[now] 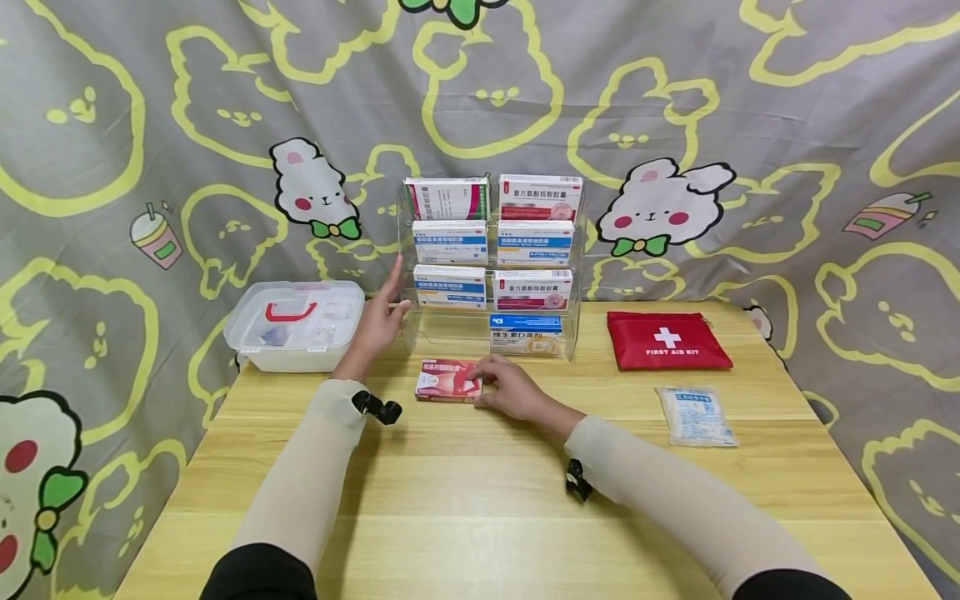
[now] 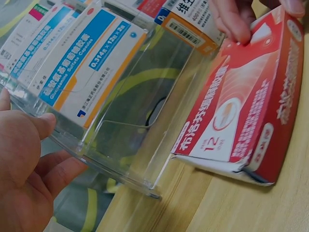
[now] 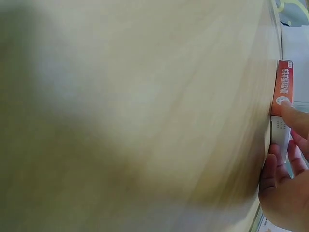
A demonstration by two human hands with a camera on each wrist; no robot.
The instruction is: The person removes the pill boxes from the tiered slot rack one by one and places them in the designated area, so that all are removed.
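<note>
A clear tiered rack [image 1: 448,331] stands at the back of the table, with several medicine boxes in two columns. My left hand [image 1: 380,321] rests against the rack's left side, its fingers extended upward in the head view. In the left wrist view, this hand [image 2: 29,164] touches the rack's edge beside a blue-and-white capsule box [image 2: 91,63]. Below the rack, my right hand [image 1: 513,388] grips the right end of a red medicine box [image 1: 442,379], thumb and fingers on it. The box lies low at the tabletop. A vitamin D box [image 1: 525,335] sits in the bottom right slot.
A lidded clear plastic case [image 1: 296,333] with a red handle stands left of the rack. To the right lie a red first aid kit pouch [image 1: 667,350] and a small white-and-blue packet [image 1: 696,417]. A patterned curtain [image 1: 495,100] hangs behind the wooden table [image 1: 465,500].
</note>
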